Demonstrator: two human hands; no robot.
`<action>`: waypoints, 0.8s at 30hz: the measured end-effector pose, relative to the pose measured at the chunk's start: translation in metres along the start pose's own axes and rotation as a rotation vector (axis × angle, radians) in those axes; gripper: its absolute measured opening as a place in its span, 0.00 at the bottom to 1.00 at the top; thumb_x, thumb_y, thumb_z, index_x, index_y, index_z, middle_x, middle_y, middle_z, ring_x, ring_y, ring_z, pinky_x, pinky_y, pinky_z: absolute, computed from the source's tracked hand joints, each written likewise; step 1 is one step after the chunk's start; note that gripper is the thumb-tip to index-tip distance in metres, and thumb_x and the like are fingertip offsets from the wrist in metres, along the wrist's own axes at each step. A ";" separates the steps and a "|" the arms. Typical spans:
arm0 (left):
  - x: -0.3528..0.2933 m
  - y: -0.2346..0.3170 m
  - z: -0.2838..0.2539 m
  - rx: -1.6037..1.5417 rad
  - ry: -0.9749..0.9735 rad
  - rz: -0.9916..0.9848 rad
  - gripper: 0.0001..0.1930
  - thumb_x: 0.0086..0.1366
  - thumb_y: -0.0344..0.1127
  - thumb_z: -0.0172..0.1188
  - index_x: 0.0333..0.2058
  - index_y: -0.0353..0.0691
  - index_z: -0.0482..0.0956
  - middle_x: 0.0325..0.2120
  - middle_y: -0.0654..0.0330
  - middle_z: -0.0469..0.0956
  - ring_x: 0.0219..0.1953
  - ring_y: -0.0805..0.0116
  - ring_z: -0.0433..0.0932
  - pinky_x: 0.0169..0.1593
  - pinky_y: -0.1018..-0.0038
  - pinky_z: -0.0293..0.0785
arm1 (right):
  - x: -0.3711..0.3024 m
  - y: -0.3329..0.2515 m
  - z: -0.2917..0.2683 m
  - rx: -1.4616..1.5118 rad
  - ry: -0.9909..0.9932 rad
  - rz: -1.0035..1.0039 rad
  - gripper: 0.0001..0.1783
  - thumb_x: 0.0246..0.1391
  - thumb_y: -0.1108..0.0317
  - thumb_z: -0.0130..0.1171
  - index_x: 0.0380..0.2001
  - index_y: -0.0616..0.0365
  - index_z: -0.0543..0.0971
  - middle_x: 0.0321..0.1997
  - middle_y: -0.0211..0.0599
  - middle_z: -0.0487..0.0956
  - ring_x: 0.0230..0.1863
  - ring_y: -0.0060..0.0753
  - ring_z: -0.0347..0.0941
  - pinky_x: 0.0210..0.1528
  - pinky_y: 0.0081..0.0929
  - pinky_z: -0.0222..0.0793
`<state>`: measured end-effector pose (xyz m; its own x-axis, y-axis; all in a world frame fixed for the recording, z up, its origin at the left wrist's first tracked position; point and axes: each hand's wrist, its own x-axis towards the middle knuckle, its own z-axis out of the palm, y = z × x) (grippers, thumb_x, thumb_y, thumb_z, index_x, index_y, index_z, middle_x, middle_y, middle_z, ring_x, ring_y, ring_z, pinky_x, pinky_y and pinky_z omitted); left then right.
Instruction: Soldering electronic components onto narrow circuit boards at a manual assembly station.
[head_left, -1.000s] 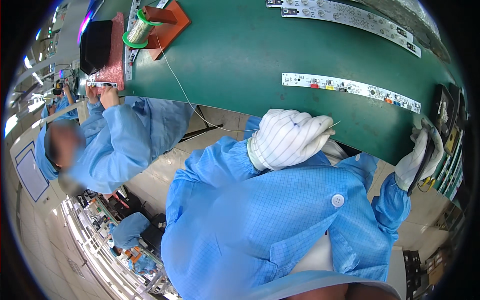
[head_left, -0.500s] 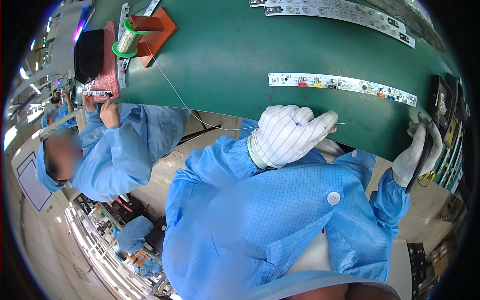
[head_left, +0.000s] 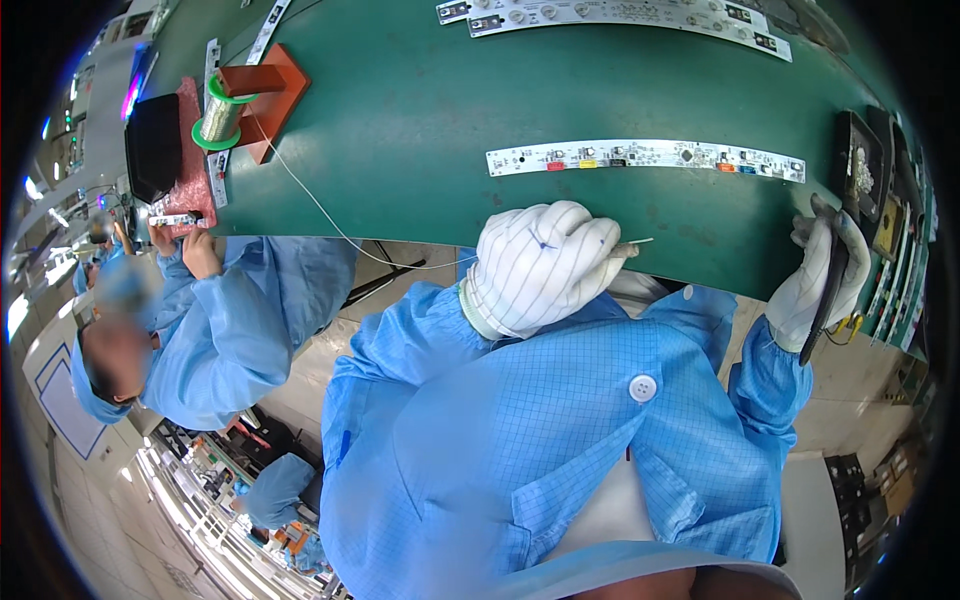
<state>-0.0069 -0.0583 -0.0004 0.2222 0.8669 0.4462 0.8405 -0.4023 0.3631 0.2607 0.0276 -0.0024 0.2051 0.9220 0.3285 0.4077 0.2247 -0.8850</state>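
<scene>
My left hand [head_left: 545, 265], in a white striped glove, is closed around solder wire [head_left: 642, 241], whose short end sticks out past the fingertips. That wire runs back to a green-rimmed solder spool [head_left: 222, 118] on a red-brown stand [head_left: 287, 90]. Beyond the left hand lies a narrow curved white circuit board [head_left: 640, 158] with red, yellow, black, orange and blue connectors. At the right table edge, my gloved right hand [head_left: 822, 265] is closed on the black handle of what looks like a soldering iron [head_left: 828, 290]. Its tip cannot be made out.
More white circuit strips [head_left: 620, 15] lie at the far edge of the green table [head_left: 400, 130]. Right of my right hand stands a black tray [head_left: 862, 165] with pale bits in it. To the left, a co-worker [head_left: 215, 310] in blue handles a small board.
The whole view has shifted, carrying the table things leftward. My left fingers have curled in slightly with the solder wire. My right hand stays by the tray with its black handle.
</scene>
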 end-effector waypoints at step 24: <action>0.024 -0.021 -0.015 0.079 0.209 -0.189 0.09 0.48 0.28 0.67 0.29 0.41 0.77 0.30 0.58 0.77 0.27 0.61 0.78 0.29 0.71 0.77 | 0.058 -0.069 0.047 0.035 -0.929 -0.201 0.10 0.40 0.76 0.58 0.32 0.63 0.76 0.32 0.41 0.79 0.31 0.33 0.77 0.37 0.26 0.72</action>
<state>-0.0270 -0.0337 0.0148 -0.0423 0.8415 0.5385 0.8950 -0.2076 0.3947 0.2027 0.0799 0.0626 -0.6615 0.7438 0.0955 0.3286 0.4020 -0.8547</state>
